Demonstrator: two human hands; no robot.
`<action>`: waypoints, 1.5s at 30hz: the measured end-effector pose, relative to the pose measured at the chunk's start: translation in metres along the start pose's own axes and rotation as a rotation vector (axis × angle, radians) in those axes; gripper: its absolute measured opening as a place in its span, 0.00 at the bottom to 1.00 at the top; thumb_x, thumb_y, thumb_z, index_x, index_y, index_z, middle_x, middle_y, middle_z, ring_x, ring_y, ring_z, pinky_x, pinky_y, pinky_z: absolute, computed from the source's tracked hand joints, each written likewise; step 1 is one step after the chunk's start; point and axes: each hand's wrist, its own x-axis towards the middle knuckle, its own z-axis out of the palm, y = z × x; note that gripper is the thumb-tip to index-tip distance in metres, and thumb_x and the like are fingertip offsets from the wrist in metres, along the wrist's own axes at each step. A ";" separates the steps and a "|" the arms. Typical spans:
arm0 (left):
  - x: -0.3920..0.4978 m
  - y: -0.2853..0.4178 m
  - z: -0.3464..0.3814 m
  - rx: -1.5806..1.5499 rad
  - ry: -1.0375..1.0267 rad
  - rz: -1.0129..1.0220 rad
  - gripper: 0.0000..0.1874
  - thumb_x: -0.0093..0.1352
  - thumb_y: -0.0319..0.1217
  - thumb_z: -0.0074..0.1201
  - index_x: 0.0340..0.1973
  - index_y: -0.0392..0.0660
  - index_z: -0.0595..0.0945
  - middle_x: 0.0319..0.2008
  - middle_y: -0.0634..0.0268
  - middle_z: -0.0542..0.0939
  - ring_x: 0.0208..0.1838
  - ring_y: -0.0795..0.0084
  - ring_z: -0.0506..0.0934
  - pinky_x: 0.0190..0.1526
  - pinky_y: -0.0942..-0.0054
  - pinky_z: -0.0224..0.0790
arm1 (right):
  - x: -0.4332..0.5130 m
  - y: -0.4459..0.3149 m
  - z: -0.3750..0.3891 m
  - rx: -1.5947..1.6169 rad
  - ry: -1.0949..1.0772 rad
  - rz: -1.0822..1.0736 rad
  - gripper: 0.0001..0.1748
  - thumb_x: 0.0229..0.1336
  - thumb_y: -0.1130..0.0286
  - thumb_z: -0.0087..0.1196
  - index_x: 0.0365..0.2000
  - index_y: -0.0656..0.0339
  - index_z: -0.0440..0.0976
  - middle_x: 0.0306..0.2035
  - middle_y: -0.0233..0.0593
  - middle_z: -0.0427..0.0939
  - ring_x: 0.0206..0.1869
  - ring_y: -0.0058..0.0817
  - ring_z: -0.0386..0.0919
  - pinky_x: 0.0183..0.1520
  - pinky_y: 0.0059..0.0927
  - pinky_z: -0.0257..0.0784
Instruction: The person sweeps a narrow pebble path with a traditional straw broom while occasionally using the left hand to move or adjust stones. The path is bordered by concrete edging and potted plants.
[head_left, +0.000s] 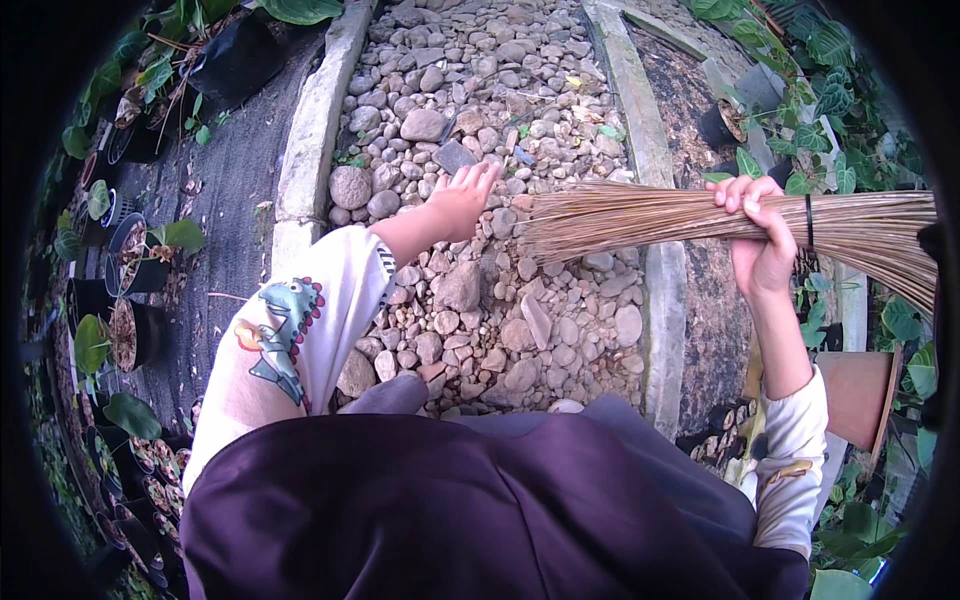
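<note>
My right hand (761, 232) grips a stick broom (660, 217) made of thin dry ribs, close to the black band around its bundle. The broom lies level across the view, its loose tips pointing left over the stone path (525, 300). My left hand (461, 199) is stretched out above the stones with its fingers extended, a short way left of the broom's tips, and holds nothing visible. A flat dark grey stone (454, 157) shows just beyond the left fingers. The broom's far right part runs to the dark rim of the picture.
Concrete kerbs (304, 150) (664, 300) border the stones on both sides. On the left, black pots (142, 330) with plants stand beside dark ground cloth (232, 187). A terracotta-coloured pot (855, 390) and leafy plants (832, 97) are at the right.
</note>
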 end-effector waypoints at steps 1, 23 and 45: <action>0.001 -0.006 0.002 0.052 0.085 0.021 0.49 0.56 0.27 0.57 0.68 0.44 0.45 0.64 0.54 0.57 0.68 0.58 0.56 0.65 0.51 0.50 | 0.002 -0.011 0.001 0.010 -0.029 -0.002 0.05 0.48 0.73 0.48 0.24 0.60 0.63 0.25 0.40 0.68 0.36 0.32 0.67 0.60 0.44 0.57; -0.024 0.056 -0.056 -0.717 0.258 0.200 0.22 0.71 0.43 0.41 0.28 0.36 0.78 0.21 0.48 0.77 0.30 0.51 0.77 0.38 0.57 0.69 | 0.002 -0.057 0.012 0.065 -0.082 -0.131 0.06 0.57 0.68 0.44 0.26 0.57 0.64 0.23 0.34 0.64 0.33 0.26 0.64 0.56 0.42 0.57; -0.049 0.083 -0.123 -1.126 0.282 0.400 0.20 0.58 0.36 0.63 0.40 0.34 0.80 0.25 0.65 0.80 0.28 0.82 0.76 0.32 0.78 0.69 | 0.044 -0.056 0.043 0.109 0.121 -0.065 0.25 0.61 0.62 0.50 0.50 0.73 0.62 0.48 0.53 0.70 0.58 0.42 0.66 0.68 0.46 0.54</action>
